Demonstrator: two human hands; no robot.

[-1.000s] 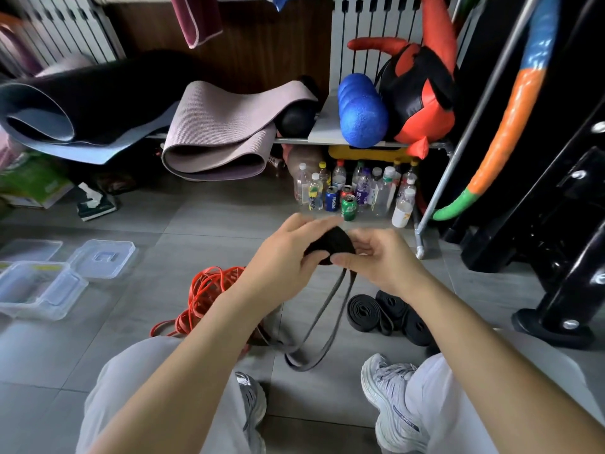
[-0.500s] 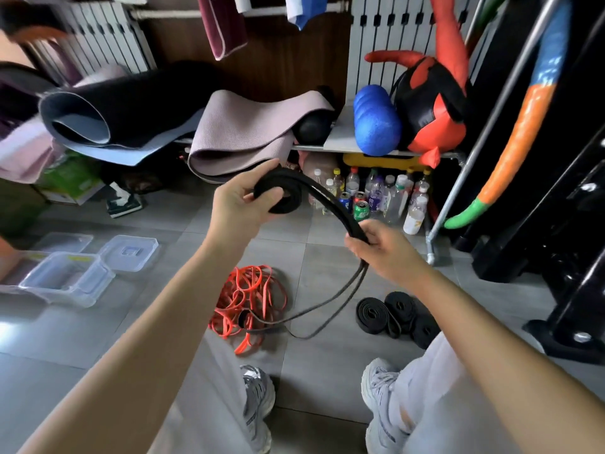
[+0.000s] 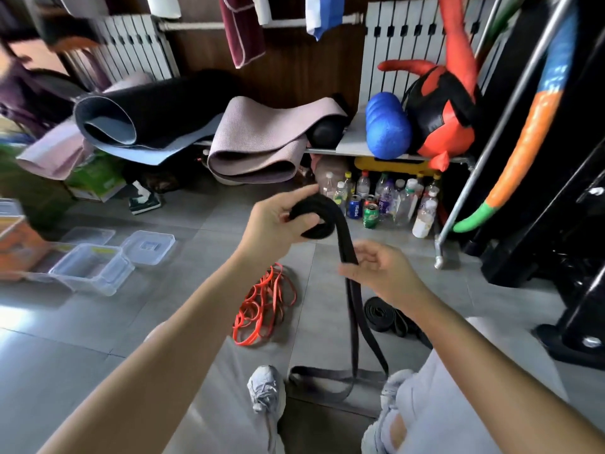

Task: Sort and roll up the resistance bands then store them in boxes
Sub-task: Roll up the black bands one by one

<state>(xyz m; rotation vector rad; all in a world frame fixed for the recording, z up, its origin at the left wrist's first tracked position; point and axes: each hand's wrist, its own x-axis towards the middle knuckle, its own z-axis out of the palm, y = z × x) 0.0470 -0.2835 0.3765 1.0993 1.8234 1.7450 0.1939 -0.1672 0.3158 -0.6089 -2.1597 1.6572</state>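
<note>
The person's left hand (image 3: 278, 224) grips the rolled-up end of a black band (image 3: 343, 240). The thumb sits over the top of the coil and a finger is tucked into its middle, so that hand is wrapped pretty snugly round it. The coil is up in the air in front of them, roughly mid-view, with the row of drink bottles (image 3: 386, 204) behind it.

The right hand (image 3: 383, 273) is just below and to the right. It pinches the flat strap between thumb and forefinger where it drops off the coil, and the other fingers are loosely curled. From there the unrolled part of the band hangs straight down and puddles in a loop on the floor (image 3: 163, 306) between the two grey sneakers (image 3: 265, 388).

A tangle of orange bands (image 3: 265, 306) lies on the floor just left of the hanging strap. A few already-rolled black bands (image 3: 386, 314) sit to its right, partly hidden behind the right forearm.

Toward the floor's left edge there's an open clear plastic box (image 3: 98, 283) with a loose lid (image 3: 149, 247) right beside it. Another lid is further back, and something orange is at the very edge, too blurry to make out.

At the back, yoga mats (image 3: 255, 149) are draped over a low shelf, and a blue foam roller (image 3: 388, 129) rests on it as well.
</note>
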